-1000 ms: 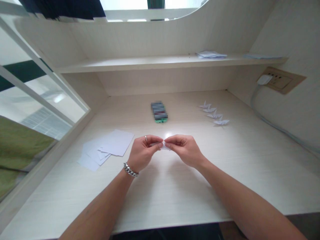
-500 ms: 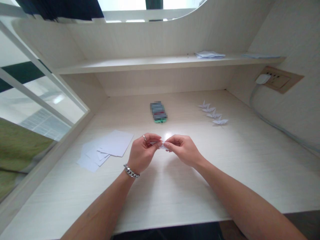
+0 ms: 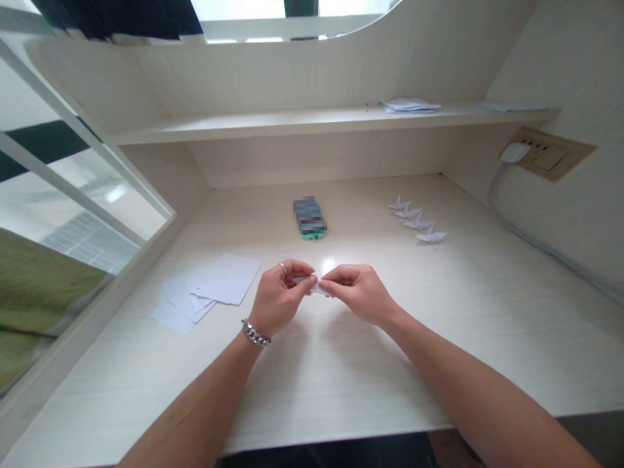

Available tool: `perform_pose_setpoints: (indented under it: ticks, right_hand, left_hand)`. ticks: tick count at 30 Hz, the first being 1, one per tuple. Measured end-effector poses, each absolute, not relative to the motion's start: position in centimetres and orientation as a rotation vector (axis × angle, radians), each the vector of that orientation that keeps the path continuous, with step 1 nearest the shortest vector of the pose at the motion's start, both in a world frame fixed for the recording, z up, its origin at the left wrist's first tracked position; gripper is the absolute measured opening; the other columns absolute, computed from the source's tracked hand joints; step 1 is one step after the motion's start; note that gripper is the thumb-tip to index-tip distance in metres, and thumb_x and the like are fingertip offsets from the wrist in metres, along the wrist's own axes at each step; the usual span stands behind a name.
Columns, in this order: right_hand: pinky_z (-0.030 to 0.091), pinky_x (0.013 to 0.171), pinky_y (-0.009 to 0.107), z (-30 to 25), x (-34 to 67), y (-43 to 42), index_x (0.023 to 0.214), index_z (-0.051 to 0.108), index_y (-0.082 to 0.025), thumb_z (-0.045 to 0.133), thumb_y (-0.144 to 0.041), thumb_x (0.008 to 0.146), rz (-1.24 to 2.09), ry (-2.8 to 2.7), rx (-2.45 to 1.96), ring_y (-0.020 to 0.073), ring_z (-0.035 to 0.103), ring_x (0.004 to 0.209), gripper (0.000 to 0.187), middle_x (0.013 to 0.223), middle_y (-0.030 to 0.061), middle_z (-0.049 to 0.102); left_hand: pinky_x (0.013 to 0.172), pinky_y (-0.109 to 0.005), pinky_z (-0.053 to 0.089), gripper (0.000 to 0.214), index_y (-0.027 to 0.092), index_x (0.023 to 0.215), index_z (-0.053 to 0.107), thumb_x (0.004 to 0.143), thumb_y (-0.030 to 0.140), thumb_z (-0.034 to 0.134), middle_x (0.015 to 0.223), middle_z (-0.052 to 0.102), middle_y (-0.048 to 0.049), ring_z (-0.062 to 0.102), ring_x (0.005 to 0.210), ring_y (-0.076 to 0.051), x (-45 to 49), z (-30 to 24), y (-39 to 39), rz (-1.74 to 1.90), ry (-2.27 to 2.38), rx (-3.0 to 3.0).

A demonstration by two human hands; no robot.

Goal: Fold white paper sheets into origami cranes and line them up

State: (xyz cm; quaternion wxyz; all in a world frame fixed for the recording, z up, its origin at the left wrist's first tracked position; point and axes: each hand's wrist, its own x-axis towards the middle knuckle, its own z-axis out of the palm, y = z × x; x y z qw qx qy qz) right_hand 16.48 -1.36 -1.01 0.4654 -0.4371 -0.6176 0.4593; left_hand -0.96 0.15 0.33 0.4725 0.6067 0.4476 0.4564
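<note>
My left hand (image 3: 279, 297) and my right hand (image 3: 358, 292) meet over the middle of the desk (image 3: 341, 370). Both pinch a small folded piece of white paper (image 3: 316, 285) between fingertips; most of it is hidden by the fingers. The left hand wears a ring and a metal bracelet at the wrist. A loose pile of white paper squares (image 3: 207, 290) lies just left of the left hand. Several small folded paper figures (image 3: 416, 221) stand in a row at the far right of the desk.
A phone (image 3: 309, 219) lies flat beyond my hands. A shelf (image 3: 302, 121) above the desk carries folded papers (image 3: 410, 105). On the right wall, a plug sits in a socket panel (image 3: 546, 155) and its cable runs down. A window frame borders the left.
Both hands stayed in place; the fingertips shifted slightly on the folded paper, and the view moved a little.
</note>
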Motion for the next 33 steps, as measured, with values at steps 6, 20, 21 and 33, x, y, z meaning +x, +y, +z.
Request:
perform_pose_setpoints:
  ticks: [6,20,21,33]
  right_hand:
    - [0.05,0.062,0.028,-1.34,16.69,-1.11,0.076,0.073,-0.015,0.067,-0.029,0.079,1.186,-1.466,-1.065,0.0158,0.063,0.064,0.016,0.068,0.0043,0.069]
    - [0.046,0.061,0.027,-0.99,16.24,-1.45,0.076,0.068,-0.016,0.062,-0.034,0.083,1.108,-1.569,-1.141,0.0152,0.06,0.066,0.021,0.071,0.0039,0.068]
    - [0.045,0.06,0.026,-0.87,16.22,-1.55,0.074,0.068,-0.016,0.061,-0.033,0.084,1.074,-1.592,-1.151,0.0145,0.059,0.064,0.021,0.069,0.0031,0.066]
    - [0.04,0.055,0.025,-0.72,16.03,-1.64,0.066,0.063,-0.017,0.059,-0.034,0.085,1.047,-1.61,-1.141,0.0127,0.053,0.059,0.026,0.063,0.0008,0.06]
  left_hand:
    - [0.059,-0.025,0.057,0.025,0.012,0.09,0.068,0.074,0.03,0.074,0.073,0.07,-0.0034,0.067,0.064,-0.014,-1.17,0.71,0.29,1.095,1.037,1.408]
    - [0.056,-0.024,0.052,0.022,0.014,0.086,0.068,0.073,0.03,0.075,0.077,0.071,-0.0046,0.065,0.061,-0.014,-0.85,0.08,-0.07,1.146,1.15,1.585]
    - [0.056,-0.024,0.051,0.022,0.014,0.086,0.067,0.073,0.03,0.075,0.077,0.071,-0.0045,0.065,0.061,-0.014,-0.84,0.1,-0.08,1.144,1.153,1.585]
    - [0.059,-0.025,0.053,0.024,0.013,0.086,0.068,0.07,0.028,0.077,0.076,0.071,-0.0041,0.066,0.066,-0.015,-0.79,0.4,0.1,1.135,1.086,1.503]
